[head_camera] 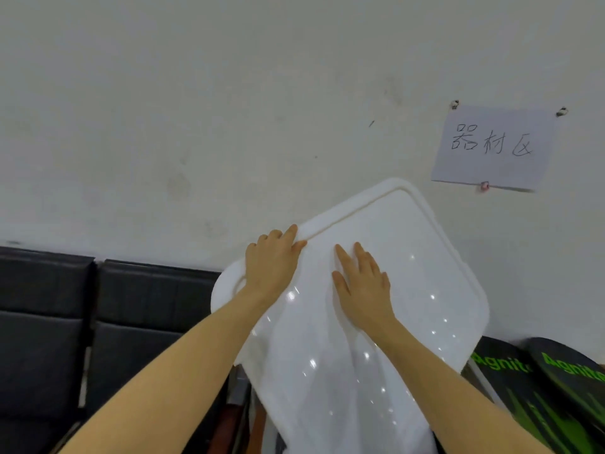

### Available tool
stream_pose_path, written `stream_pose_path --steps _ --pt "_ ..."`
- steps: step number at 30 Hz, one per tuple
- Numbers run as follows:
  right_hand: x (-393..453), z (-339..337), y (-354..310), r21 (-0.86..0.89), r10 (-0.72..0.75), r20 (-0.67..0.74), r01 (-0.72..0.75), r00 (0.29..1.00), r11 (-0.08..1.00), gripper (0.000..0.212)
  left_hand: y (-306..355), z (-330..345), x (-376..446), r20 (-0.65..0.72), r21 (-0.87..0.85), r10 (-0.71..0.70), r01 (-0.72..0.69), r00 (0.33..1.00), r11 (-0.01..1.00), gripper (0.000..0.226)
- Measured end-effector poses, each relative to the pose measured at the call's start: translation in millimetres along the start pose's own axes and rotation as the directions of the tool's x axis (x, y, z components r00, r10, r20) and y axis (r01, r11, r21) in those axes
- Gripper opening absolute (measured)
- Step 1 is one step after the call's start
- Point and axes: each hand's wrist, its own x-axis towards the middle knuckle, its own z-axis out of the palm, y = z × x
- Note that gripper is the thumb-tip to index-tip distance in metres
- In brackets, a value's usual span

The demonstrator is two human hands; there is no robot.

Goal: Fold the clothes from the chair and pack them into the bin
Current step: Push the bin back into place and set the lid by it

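A pale wall (229, 109) fills the background, with a paper sign (494, 149) pinned on it and dark padded seats (65, 322) at the lower left. In front of the wall a white plastic surface (425, 257), perhaps a chair back or a lid, stands tilted. A white garment with small sparkles (327, 371) lies over it and hangs down toward the camera. The left hand (273, 260) pinches the cloth at the upper left edge; the right hand (361, 283) lies flat and unclenched on the cloth, holding nothing. The garment's long axis runs from the upper edge down toward the person. To do this step well, the person should probably keep the edge taut and smooth the wrinkles outward before folding. The bin is not in view.
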Motion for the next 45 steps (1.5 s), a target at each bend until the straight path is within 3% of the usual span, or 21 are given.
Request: stream_pose_path --steps 3,7,13,16,19,23,29,35,40,45 --pt "-13.2 23.9 -8.3 -0.037 0.015 0.126 -0.010 0.992 0.999 0.051 -15.5 11.8 -15.2 0.211 -0.081 -0.157 0.177 0.965 0.981 0.042" --pt "-37.7 51.4 -6.4 -0.049 0.036 0.286 -0.023 0.957 0.999 0.050 -45.6 15.5 -36.8 0.502 -0.248 -0.105 0.259 0.858 0.934 0.036" --pt "-67.7 67.0 -5.6 -0.017 0.047 0.403 -0.044 0.914 0.999 0.047 -75.3 15.9 -88.5 0.718 -0.137 -0.129 0.320 0.684 0.937 0.045" --pt "-79.8 64.4 -2.7 0.007 0.028 0.394 -0.033 0.919 0.999 0.044 -73.7 13.5 -112.0 0.713 -0.112 -0.163 0.341 0.682 0.933 0.047" --pt "-88.2 56.2 1.9 0.028 0.008 0.371 -0.020 0.929 0.999 0.041 -64.3 5.7 -115.1 0.670 -0.019 -0.130 0.192 0.731 0.981 0.044" --pt "-106.2 37.0 12.9 0.118 -0.114 0.264 0.085 0.958 0.989 0.036 -44.3 -9.9 -117.5 0.608 -0.023 -0.083 0.122 0.790 0.992 0.045" --pt "-155.0 1.5 36.6 0.224 -0.266 0.227 0.215 0.937 0.951 0.026 4.6 -34.5 -148.8 0.633 -0.105 -0.051 0.151 0.772 0.983 0.031" --pt "-201.6 -14.2 69.1 0.148 -0.296 0.299 0.263 0.907 0.953 0.063 34.5 -51.8 -206.3 0.707 -0.182 0.165 -0.049 0.687 0.982 0.038" --pt "-219.9 -17.3 78.7 0.055 -0.257 0.236 0.251 0.937 0.966 0.039 43.3 -55.4 -230.2 0.643 -0.148 0.130 -0.044 0.755 0.988 0.036" --pt "-222.7 -28.5 82.5 0.152 -0.198 0.183 0.172 0.963 0.973 0.033 59.2 -56.4 -232.6 0.600 -0.156 0.118 -0.029 0.791 0.987 0.036"
